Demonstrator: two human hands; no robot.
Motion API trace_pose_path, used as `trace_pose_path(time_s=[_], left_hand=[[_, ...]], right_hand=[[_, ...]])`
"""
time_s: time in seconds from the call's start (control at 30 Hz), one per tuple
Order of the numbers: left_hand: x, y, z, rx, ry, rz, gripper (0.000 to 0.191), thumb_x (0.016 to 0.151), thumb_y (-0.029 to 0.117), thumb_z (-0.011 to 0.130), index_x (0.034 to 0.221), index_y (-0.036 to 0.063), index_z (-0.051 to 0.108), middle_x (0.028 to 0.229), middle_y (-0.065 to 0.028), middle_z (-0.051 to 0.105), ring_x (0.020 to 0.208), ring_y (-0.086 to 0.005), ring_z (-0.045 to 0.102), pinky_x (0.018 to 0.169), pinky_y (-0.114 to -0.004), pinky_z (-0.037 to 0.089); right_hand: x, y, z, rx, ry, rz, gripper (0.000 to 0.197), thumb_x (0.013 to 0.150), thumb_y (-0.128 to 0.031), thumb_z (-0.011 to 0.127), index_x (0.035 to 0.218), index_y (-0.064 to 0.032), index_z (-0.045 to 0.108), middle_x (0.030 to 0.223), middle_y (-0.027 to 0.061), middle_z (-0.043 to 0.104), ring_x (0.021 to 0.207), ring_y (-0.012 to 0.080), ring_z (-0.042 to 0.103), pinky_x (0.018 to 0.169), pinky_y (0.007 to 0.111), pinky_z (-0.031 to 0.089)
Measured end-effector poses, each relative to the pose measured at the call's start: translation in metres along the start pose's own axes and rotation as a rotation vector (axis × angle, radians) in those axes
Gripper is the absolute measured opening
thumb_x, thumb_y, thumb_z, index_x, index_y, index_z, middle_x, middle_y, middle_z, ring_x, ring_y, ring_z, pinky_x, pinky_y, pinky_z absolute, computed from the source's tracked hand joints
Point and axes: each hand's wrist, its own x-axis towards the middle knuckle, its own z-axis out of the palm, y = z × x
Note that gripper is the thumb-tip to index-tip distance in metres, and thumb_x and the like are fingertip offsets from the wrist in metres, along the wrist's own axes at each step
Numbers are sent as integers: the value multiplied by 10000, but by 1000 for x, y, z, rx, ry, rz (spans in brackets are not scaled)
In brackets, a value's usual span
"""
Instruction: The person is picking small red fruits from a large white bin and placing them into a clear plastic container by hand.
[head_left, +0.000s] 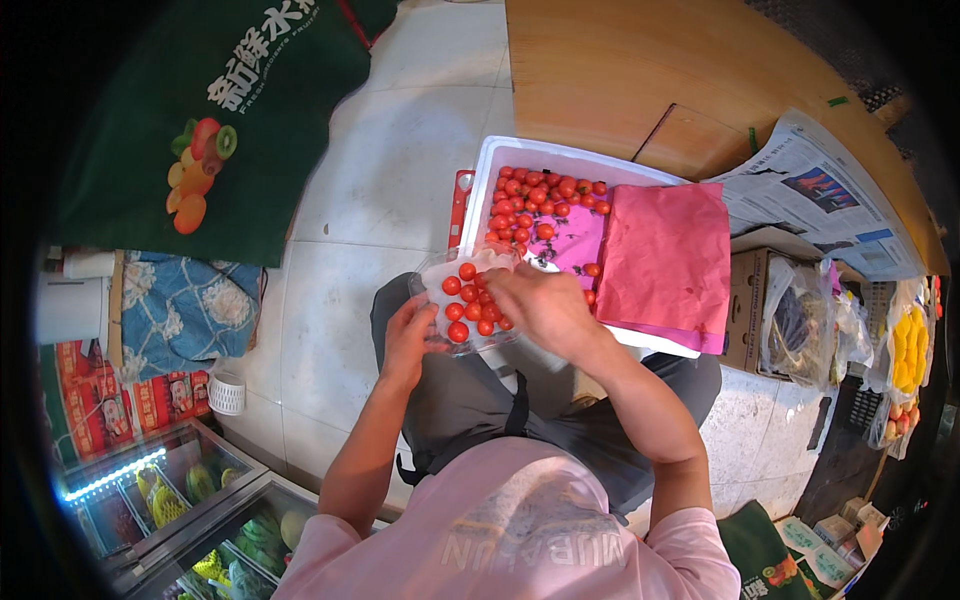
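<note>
My left hand (409, 334) grips the near left side of a clear plastic container (441, 268) above my lap. Inside it, cherry tomatoes (471, 311) lie on a white paper liner. My right hand (536, 304) reaches over the container's right side, fingers pointing down among the tomatoes. Its fingertips are partly hidden, so whether they pinch a tomato is unclear. Just beyond is a white foam box (480, 195) with more cherry tomatoes (551, 191) heaped at its far left. Loose green stems are scattered on the box's pink paper lining (574, 236). A red-pink paper sheet (664, 262) covers its right part.
A wooden panel (585, 82) rises behind the box. To the right stands a cardboard carton (742, 300) with plastic bags. A green cloth (172, 150) hangs at left, above a white basket (227, 394). Glass-topped fruit cases (187, 480) stand lower left.
</note>
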Motion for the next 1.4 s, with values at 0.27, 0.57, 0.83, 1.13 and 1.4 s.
trace_pose_path(time_s=[0.27,0.57,0.83,1.13,1.4], left_hand=[[2,-7,-4,-9,-17,3,401,913,259,575,1251,44,563,1005,-41,657,771,-99,626,584,-255,527],[-2,-4,-2,-18,-30,-1,384,908,246,580,1239,51,575,974,-30,661,747,-97,625,570,-233,519],[-4,0,2,-14,5,-5,405,898,258,594,1239,41,559,989,-42,638,772,-106,622,568,-255,529],[1,-7,-5,-23,-3,-1,415,892,266,599,1238,44,545,926,-25,614,734,-100,602,565,-270,536],[-1,-7,-4,-29,17,-2,417,890,262,610,1238,36,570,948,-20,615,727,-90,573,566,-255,522]], right_hand=[[30,61,26,-156,201,183,183,883,-188,591,1013,-80,661,837,159,632,708,340,655,591,444,515],[48,137,55,-277,-97,354,295,811,-88,614,1100,-116,668,1125,161,586,943,341,641,788,443,527],[30,82,-2,1294,121,636,321,856,34,634,1176,16,612,1012,87,674,879,169,676,714,263,553],[24,41,-29,1464,-59,513,219,976,-147,553,1112,0,644,883,83,674,630,100,599,574,223,504],[45,40,11,360,119,351,212,902,-235,626,1001,-70,714,770,170,662,730,319,664,685,389,516]])
